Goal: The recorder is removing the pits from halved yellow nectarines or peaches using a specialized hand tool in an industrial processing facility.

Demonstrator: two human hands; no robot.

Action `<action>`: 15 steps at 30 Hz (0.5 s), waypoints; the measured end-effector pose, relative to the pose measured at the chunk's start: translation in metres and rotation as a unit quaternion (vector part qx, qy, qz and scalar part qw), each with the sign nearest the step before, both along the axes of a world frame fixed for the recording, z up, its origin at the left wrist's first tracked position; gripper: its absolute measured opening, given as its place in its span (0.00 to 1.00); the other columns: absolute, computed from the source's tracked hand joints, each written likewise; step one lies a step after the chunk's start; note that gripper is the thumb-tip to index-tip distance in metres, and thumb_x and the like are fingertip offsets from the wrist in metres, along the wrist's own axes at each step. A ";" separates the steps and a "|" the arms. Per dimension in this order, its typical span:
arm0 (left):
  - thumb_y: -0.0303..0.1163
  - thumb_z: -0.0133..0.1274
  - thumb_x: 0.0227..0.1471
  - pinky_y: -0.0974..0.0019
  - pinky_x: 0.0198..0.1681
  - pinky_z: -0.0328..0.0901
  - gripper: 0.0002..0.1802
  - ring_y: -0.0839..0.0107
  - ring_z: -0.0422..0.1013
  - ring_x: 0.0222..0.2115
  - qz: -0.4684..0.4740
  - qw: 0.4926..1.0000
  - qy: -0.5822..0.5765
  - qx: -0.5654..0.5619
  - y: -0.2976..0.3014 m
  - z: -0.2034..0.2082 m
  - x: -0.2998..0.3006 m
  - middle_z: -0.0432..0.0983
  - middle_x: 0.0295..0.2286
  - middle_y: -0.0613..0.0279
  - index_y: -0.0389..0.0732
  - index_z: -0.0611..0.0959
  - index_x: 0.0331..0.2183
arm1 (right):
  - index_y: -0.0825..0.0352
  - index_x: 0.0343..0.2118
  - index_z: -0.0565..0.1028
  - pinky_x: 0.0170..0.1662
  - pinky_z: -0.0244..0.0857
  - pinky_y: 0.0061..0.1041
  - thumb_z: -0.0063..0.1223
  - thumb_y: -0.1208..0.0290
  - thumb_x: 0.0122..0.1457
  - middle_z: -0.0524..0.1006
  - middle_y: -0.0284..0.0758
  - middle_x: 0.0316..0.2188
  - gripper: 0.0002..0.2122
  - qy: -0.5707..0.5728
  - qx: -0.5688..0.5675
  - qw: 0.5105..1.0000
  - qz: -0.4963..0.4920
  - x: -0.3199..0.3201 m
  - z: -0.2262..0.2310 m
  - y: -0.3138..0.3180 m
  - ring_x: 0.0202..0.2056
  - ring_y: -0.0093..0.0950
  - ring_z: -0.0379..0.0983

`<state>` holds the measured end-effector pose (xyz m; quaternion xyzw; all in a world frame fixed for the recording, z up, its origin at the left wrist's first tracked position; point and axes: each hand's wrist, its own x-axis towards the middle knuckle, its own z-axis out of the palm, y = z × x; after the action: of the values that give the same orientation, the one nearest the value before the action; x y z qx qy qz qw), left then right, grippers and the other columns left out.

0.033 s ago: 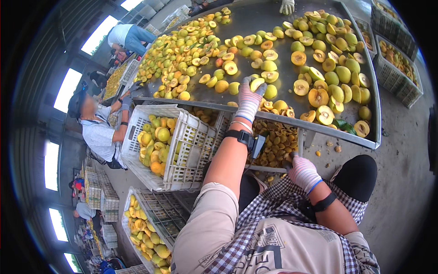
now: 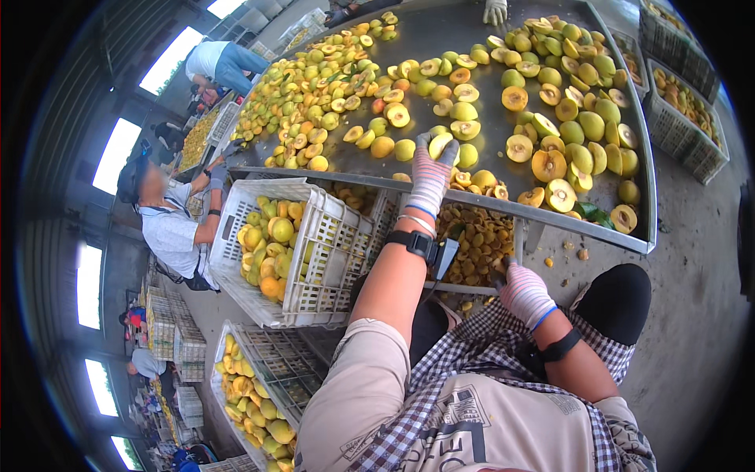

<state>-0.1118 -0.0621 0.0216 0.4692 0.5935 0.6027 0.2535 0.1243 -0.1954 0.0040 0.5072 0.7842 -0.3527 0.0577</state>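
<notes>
My left hand [image 2: 431, 171], in a striped knit glove with grey fingertips, is closed on a yellow-green stone fruit half [image 2: 440, 147], its pale cut face showing. It is just over the near edge of a metal sorting table [image 2: 338, 175]. On the table lie many whole and halved stone fruits [image 2: 591, 127], some halves still with brown stones. My right hand [image 2: 525, 294], gloved alike, is lower, in front of the table's near edge beside a table leg [image 2: 518, 240]. Its fingers are curled in; what they hold, if anything, cannot be made out.
A white crate of fruit [image 2: 334, 263] leans left of my left arm, another crate [image 2: 271, 366] below it. Under the table is a heap of brownish fruit halves [image 2: 472, 244]. A co-worker [image 2: 169, 224] stands left; another's gloved hand [image 2: 495, 11] is at the far edge. Crates [image 2: 684, 134] stand right.
My left hand has shifted slightly, and the fruit half in it shows more of its cut face. My right hand has barely moved.
</notes>
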 end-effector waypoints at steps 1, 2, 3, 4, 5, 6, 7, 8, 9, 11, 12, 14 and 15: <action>0.39 0.58 0.47 0.73 0.27 0.67 0.18 0.74 0.71 0.30 -0.016 0.989 -0.148 0.011 -0.018 0.016 0.037 0.74 0.34 0.61 0.44 0.72 0.39 | 0.72 0.45 0.66 0.43 0.67 0.36 0.50 0.61 0.53 0.75 0.49 0.36 0.21 0.021 0.007 0.999 -0.044 0.006 -0.005 0.004 0.40 0.44 0.72; 0.38 0.58 0.48 0.77 0.23 0.65 0.17 0.77 0.70 0.26 -0.068 0.971 -0.225 -0.036 -0.035 0.030 0.047 0.75 0.33 0.61 0.44 0.72 0.38 | 0.72 0.45 0.66 0.43 0.67 0.36 0.50 0.61 0.53 0.75 0.50 0.36 0.21 0.047 0.018 0.996 -0.080 0.005 -0.003 0.010 0.40 0.45 0.72; 0.37 0.57 0.48 0.81 0.20 0.62 0.16 0.79 0.69 0.23 -0.116 0.941 -0.305 -0.094 -0.060 0.037 0.050 0.75 0.31 0.62 0.45 0.73 0.38 | 0.72 0.45 0.66 0.43 0.67 0.36 0.50 0.61 0.54 0.75 0.51 0.35 0.21 0.068 0.018 0.991 -0.116 0.005 -0.003 0.009 0.40 0.46 0.71; 0.36 0.57 0.48 0.84 0.17 0.60 0.15 0.82 0.67 0.19 -0.131 0.924 -0.345 -0.096 -0.084 0.039 0.056 0.75 0.31 0.63 0.45 0.73 0.38 | 0.72 0.45 0.65 0.42 0.67 0.36 0.50 0.62 0.54 0.75 0.51 0.35 0.20 0.124 -0.003 0.984 -0.127 0.003 -0.001 0.005 0.40 0.46 0.71; 0.38 0.58 0.48 0.83 0.18 0.61 0.17 0.81 0.67 0.19 -0.112 0.927 -0.351 -0.076 -0.103 0.030 0.065 0.76 0.31 0.62 0.44 0.74 0.39 | 0.72 0.45 0.65 0.42 0.66 0.35 0.50 0.63 0.54 0.74 0.52 0.35 0.20 0.176 -0.019 0.973 -0.146 0.002 0.000 0.005 0.39 0.47 0.71; 0.39 0.57 0.48 0.82 0.18 0.62 0.18 0.80 0.67 0.19 -0.107 0.920 -0.365 -0.098 -0.114 0.023 0.073 0.76 0.32 0.61 0.43 0.74 0.41 | 0.72 0.45 0.65 0.41 0.66 0.35 0.50 0.63 0.55 0.74 0.52 0.34 0.20 0.237 -0.045 0.958 -0.158 0.000 -0.023 0.010 0.38 0.46 0.71; 0.40 0.56 0.49 0.81 0.19 0.62 0.20 0.80 0.67 0.19 -0.096 0.914 -0.375 -0.119 -0.127 0.018 0.078 0.75 0.32 0.60 0.43 0.74 0.43 | 0.72 0.44 0.65 0.40 0.66 0.35 0.50 0.63 0.55 0.74 0.52 0.34 0.20 0.301 -0.071 0.936 -0.165 -0.003 -0.046 0.009 0.37 0.46 0.72; 0.42 0.55 0.50 0.80 0.19 0.63 0.22 0.80 0.67 0.19 -0.083 0.915 -0.376 -0.122 -0.138 0.011 0.081 0.75 0.33 0.60 0.42 0.73 0.45 | 0.73 0.44 0.65 0.40 0.66 0.34 0.50 0.63 0.55 0.74 0.51 0.33 0.20 0.320 -0.061 0.934 -0.145 -0.002 -0.038 0.005 0.36 0.46 0.72; 0.44 0.53 0.51 0.78 0.20 0.65 0.24 0.80 0.67 0.20 -0.070 0.915 -0.378 -0.125 -0.147 0.003 0.083 0.75 0.34 0.60 0.42 0.72 0.47 | 0.73 0.44 0.65 0.39 0.66 0.34 0.50 0.64 0.55 0.74 0.51 0.33 0.20 0.337 -0.051 0.932 -0.124 -0.001 -0.029 -0.002 0.35 0.45 0.72; 0.53 0.45 0.54 0.71 0.28 0.69 0.28 0.74 0.70 0.25 -0.090 0.887 -0.434 -0.132 -0.161 -0.009 0.085 0.72 0.38 0.59 0.45 0.70 0.49 | 0.75 0.45 0.65 0.40 0.66 0.34 0.50 0.61 0.55 0.75 0.52 0.33 0.22 0.374 -0.061 0.916 -0.130 -0.001 -0.006 -0.013 0.37 0.46 0.72; 0.55 0.45 0.53 0.68 0.33 0.69 0.29 0.72 0.70 0.30 -0.084 0.885 -0.439 -0.131 -0.169 -0.014 0.093 0.71 0.39 0.58 0.45 0.69 0.50 | 0.75 0.44 0.65 0.39 0.66 0.35 0.48 0.60 0.56 0.75 0.52 0.32 0.21 0.348 -0.053 0.928 -0.122 0.003 0.004 -0.017 0.37 0.46 0.72; 0.56 0.45 0.52 0.63 0.42 0.67 0.31 0.68 0.69 0.37 -0.103 0.891 -0.424 -0.124 -0.175 -0.013 0.105 0.70 0.41 0.57 0.45 0.67 0.51 | 0.75 0.42 0.66 0.38 0.67 0.36 0.46 0.59 0.57 0.75 0.52 0.30 0.21 0.289 -0.014 0.951 -0.108 0.008 0.022 -0.018 0.35 0.47 0.72; 0.57 0.45 0.52 0.61 0.44 0.66 0.32 0.66 0.68 0.39 -0.121 0.897 -0.407 -0.119 -0.177 -0.015 0.106 0.70 0.41 0.56 0.45 0.66 0.51 | 0.75 0.41 0.66 0.37 0.67 0.37 0.45 0.58 0.58 0.75 0.51 0.28 0.20 0.254 0.011 0.962 -0.098 0.009 0.023 -0.019 0.34 0.47 0.72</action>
<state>-0.0059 -0.2389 0.0068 0.2177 0.4446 0.6302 0.5982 0.1331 -0.2142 0.0273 0.4759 0.7237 -0.4648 -0.1835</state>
